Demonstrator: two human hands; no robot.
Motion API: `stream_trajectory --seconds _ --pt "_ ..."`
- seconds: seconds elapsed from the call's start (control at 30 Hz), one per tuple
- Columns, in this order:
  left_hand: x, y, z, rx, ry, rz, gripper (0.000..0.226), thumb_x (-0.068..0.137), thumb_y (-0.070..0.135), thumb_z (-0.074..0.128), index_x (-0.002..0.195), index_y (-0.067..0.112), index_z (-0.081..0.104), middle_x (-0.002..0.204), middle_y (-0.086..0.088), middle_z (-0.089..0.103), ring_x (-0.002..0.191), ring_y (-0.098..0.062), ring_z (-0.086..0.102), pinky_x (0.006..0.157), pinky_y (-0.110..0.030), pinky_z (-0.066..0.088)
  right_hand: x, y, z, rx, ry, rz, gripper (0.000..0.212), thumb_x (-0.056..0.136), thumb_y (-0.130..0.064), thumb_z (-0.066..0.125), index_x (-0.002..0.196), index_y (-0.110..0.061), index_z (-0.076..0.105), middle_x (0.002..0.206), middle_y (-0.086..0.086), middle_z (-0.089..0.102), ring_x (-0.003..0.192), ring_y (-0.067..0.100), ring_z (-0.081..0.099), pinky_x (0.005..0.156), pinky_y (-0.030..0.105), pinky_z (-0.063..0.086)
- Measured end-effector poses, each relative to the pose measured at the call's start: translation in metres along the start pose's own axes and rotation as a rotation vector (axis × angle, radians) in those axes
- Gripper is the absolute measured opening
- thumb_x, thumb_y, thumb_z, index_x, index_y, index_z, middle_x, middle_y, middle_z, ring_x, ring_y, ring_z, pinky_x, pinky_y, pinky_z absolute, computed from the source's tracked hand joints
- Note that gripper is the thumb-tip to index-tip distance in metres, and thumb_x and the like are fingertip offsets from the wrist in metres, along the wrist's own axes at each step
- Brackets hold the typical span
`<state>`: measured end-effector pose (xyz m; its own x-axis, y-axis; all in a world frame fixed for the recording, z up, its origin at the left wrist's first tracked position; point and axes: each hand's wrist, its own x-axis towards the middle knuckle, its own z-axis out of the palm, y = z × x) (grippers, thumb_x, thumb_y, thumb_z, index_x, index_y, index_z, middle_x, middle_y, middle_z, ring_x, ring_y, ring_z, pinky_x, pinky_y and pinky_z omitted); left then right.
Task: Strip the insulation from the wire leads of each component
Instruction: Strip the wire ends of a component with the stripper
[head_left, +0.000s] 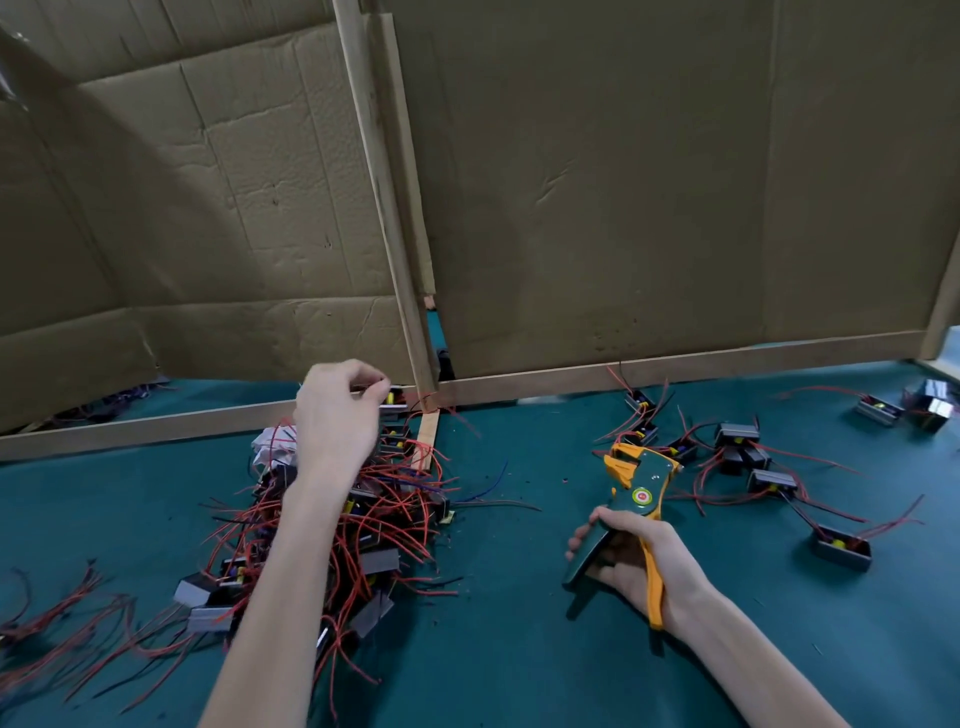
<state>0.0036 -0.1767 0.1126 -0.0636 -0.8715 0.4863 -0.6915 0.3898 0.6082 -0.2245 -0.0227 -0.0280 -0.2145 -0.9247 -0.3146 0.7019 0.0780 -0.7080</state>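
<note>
**A:** What lies nearest, at the lower left?

**B:** Loose red wires (67, 618), spread on the green table cover (519, 665).

**A:** And the hands?

**B:** Right of centre, the right hand (631, 561) rests on the cover. Its fingers are curled round the spread handles of a green and orange wire stripper (636, 488), whose head points up the frame.

**A:** The left one?

**B:** Its forearm crosses a pile of components (374, 525), grey blocks tangled in red leads, left of centre. Above the pile's far edge the left hand (337, 415) has its fingers bent, thumb and fingertips pinching one component (393, 399).

**A:** Anything further right?

**B:** Scattered components (756, 470) lie apart from one another, just beyond the stripper's head and out towards the right edge.

**A:** Behind it all?

**B:** A wooden rail (675, 366) along the table, with creased cardboard panels (597, 182) standing on it and filling the upper frame.
</note>
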Motion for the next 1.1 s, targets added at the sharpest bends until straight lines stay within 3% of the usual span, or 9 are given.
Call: stream_trajectory --seconds 0.07,0.17,0.27,0.37,0.57,0.8,0.9,1.03,1.1 --pt "-0.010 0.015 0.006 -0.065 0.022 0.103 0.006 0.090 0.019 0.063 0.088 0.020 0.069 0.118 -0.004 0.059 0.111 -0.016 0.052 0.099 -0.025 0.037 0.000 0.000 0.000 0.012 0.000 0.003 0.015 0.074 -0.007 0.063 0.086 0.001 0.058 0.077 0.022 0.061 0.069 0.037 0.063 0.069 0.048 0.055" --pt "-0.035 0.030 0.029 -0.312 -0.105 0.178 0.010 0.094 0.015 0.056 0.089 0.022 0.059 0.105 0.002 0.062 0.092 -0.006 0.058 0.086 -0.007 0.039 0.000 0.000 0.000 0.029 0.005 0.003 0.013 0.073 -0.007 0.063 0.082 0.001 0.059 0.076 0.022 0.061 0.070 0.037 0.063 0.067 0.047 0.055" --pt "-0.062 0.032 0.062 -0.859 -0.379 -0.133 0.012 0.097 0.009 0.048 0.090 0.015 0.056 0.097 -0.006 0.063 0.088 -0.021 0.068 0.079 -0.044 0.058 0.001 0.001 -0.001 0.031 0.022 -0.003 0.014 0.071 -0.008 0.063 0.080 0.002 0.059 0.075 0.022 0.062 0.070 0.037 0.063 0.066 0.046 0.056" --pt "-0.081 0.023 0.092 -1.140 -0.468 -0.339 0.010 0.099 0.007 0.045 0.095 0.009 0.053 0.095 -0.011 0.056 0.082 -0.024 0.063 0.069 -0.051 0.058 0.002 0.001 -0.003 0.025 0.020 -0.006 0.014 0.071 -0.008 0.065 0.081 0.002 0.061 0.078 0.022 0.062 0.070 0.037 0.065 0.067 0.047 0.057" --pt "-0.086 0.007 0.109 -1.109 -0.511 -0.331 0.020 0.097 0.011 0.049 0.116 0.019 0.048 0.107 -0.012 0.063 0.073 -0.008 0.061 0.055 -0.034 0.056 0.002 0.000 -0.003 0.003 0.015 -0.016 0.015 0.071 -0.006 0.066 0.083 0.002 0.061 0.077 0.024 0.062 0.071 0.038 0.064 0.066 0.047 0.057" --pt "-0.081 0.004 0.096 -0.971 -0.588 -0.177 0.017 0.097 0.015 0.051 0.111 0.019 0.042 0.102 -0.004 0.072 0.075 -0.015 0.053 0.053 -0.029 0.052 -0.006 0.000 0.000 -0.121 -0.067 -0.035 0.025 0.069 -0.002 0.072 0.090 0.002 0.059 0.079 0.025 0.061 0.072 0.038 0.064 0.068 0.048 0.055" --pt "-0.079 0.006 0.090 -0.960 -0.621 -0.110 0.019 0.096 0.017 0.052 0.111 0.020 0.042 0.096 -0.008 0.073 0.061 -0.015 0.052 0.048 -0.027 0.050 -0.011 0.000 0.002 -0.182 -0.153 -0.014 0.029 0.065 -0.009 0.077 0.086 0.001 0.060 0.079 0.025 0.059 0.071 0.038 0.062 0.070 0.049 0.054" --pt "-0.079 0.006 0.091 -0.894 -0.623 -0.056 0.016 0.094 0.019 0.056 0.104 0.015 0.044 0.092 -0.002 0.075 0.074 -0.006 0.060 0.063 -0.012 0.049 -0.016 0.002 0.005 -0.260 -0.245 0.023 0.032 0.061 -0.013 0.082 0.084 0.000 0.064 0.080 0.025 0.059 0.072 0.038 0.062 0.072 0.049 0.054" --pt "-0.079 0.003 0.093 -0.892 -0.637 -0.057 0.011 0.092 0.015 0.058 0.095 0.012 0.048 0.090 -0.003 0.075 0.088 -0.010 0.064 0.079 -0.021 0.052 -0.017 0.003 0.006 -0.294 -0.269 0.020 0.031 0.063 -0.014 0.081 0.084 -0.001 0.064 0.080 0.024 0.059 0.073 0.038 0.062 0.072 0.049 0.054"
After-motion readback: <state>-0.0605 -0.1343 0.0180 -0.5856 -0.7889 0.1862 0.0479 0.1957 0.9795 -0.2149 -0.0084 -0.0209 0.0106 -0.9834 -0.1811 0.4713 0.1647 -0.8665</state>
